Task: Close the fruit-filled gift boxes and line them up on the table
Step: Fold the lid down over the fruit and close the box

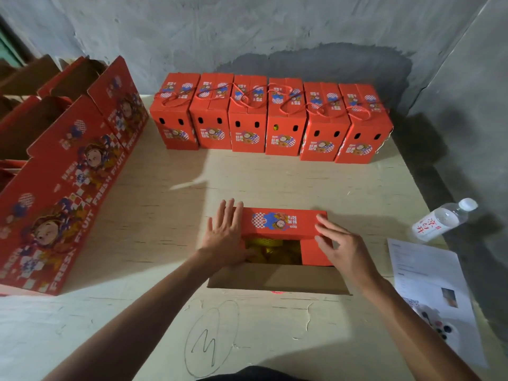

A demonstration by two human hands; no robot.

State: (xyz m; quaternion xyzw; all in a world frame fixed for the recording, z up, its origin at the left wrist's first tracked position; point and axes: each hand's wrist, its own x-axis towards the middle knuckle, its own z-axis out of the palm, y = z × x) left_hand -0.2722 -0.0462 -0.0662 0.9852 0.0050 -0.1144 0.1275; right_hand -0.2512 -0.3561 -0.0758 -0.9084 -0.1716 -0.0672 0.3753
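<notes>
Hands, left hand [224,233] and right hand [336,243], apparently press box [283,222] flaps.

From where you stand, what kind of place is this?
Probably a fruit-packing workroom: six closed red gift boxes line a plain table against a rough grey wall, with open red boxes waiting at the left.

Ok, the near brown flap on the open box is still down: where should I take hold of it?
Grip the brown flap along its free near edge, coming from your own side, palms under, since it lies outward and hinges at the open box. The left hand and right hand rest on the side flaps.
</notes>
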